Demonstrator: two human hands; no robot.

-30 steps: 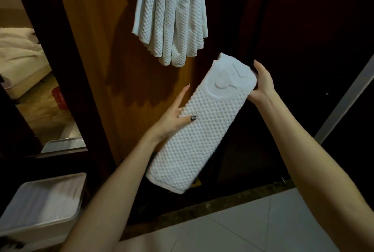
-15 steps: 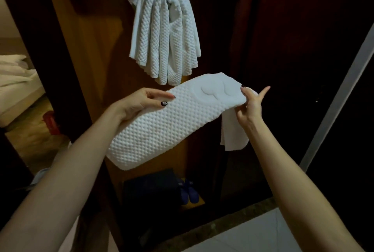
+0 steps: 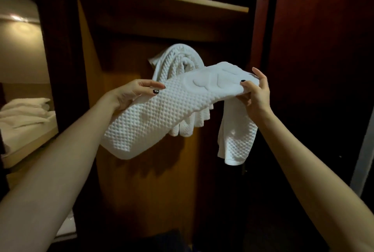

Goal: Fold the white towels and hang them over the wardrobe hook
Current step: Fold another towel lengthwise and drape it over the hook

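Lengthwise, towel (image 3: 162, 114) stretches from left hand (image 3: 129, 95) to right hand (image 3: 256, 96), seemingly pinched.

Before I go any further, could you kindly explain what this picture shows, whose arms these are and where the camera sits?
There is no machine here: these are a person's two bare arms, seen from a wide-angle camera worn on the head, looking forward and down. The left hand grips a folded white towel, thumb on top, while the right hand pinches its other end, from which a loose part droops. Together they hold it up in front of a wooden wardrobe. Behind it, another white towel already hangs there; the hook itself is hidden under it. A shelf runs above, and at the far left a bed with white bedding shows.
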